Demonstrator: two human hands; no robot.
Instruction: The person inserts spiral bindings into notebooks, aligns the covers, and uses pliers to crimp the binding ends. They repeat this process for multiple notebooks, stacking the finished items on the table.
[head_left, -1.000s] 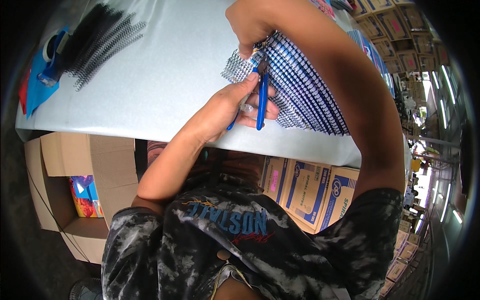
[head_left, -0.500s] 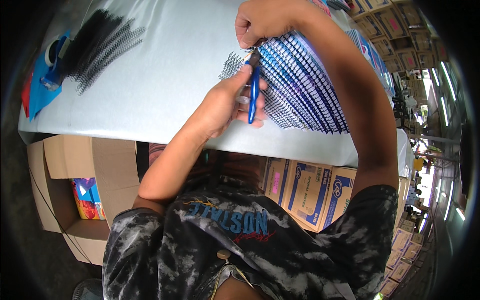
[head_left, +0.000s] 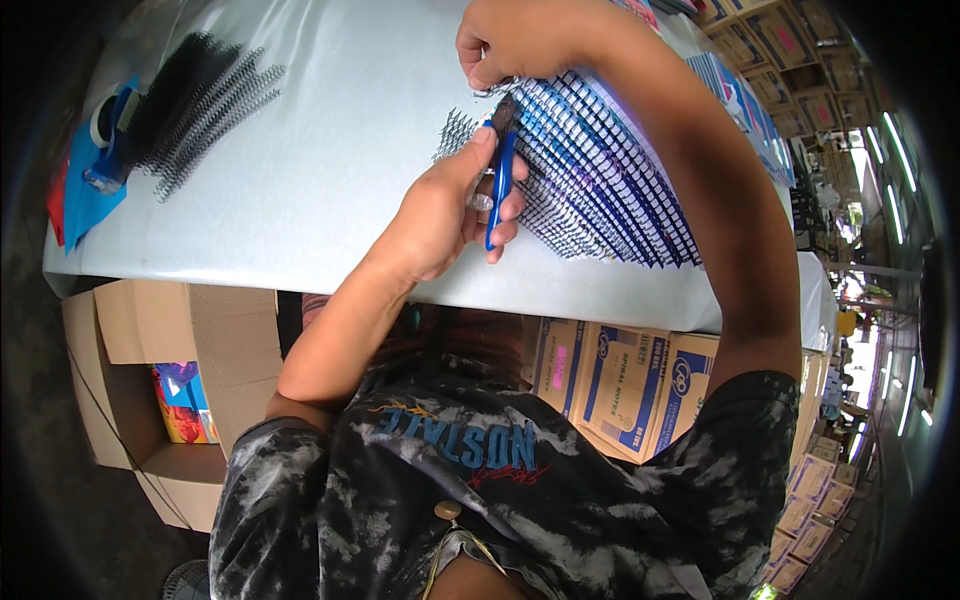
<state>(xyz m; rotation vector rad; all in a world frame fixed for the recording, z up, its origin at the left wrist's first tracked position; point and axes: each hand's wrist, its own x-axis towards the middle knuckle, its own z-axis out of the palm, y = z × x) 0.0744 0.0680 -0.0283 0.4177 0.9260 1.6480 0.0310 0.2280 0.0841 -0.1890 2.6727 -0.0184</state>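
My left hand [head_left: 440, 215] is closed around the blue handles of a pair of wire cutters [head_left: 501, 185], whose dark jaws point away from me. The jaws lie at the left edge of a fanned stack of spiral notebooks [head_left: 610, 170], close to the dark coil ends. Just beyond the jaws, my right hand [head_left: 515, 42] has its thumb and fingers pinched together at the stack's far corner. A short piece of dark spiral wire [head_left: 494, 92] shows under those fingertips; how firmly they grip it is hidden. My right forearm arches over the stack's right side.
Loose black spiral coils [head_left: 200, 110] lie in a bundle on the white-covered table [head_left: 330, 170]. Left of them is a blue tape dispenser [head_left: 110, 170]. An open carton [head_left: 150, 320] and closed cartons [head_left: 620, 385] stand below the front edge. More notebooks [head_left: 740, 100] are stacked at far right.
The wire cutters and my left hand have shifted slightly left, and its fingers curl closer on the handles. My right hand has moved a little left, with more dark wire showing beneath it.
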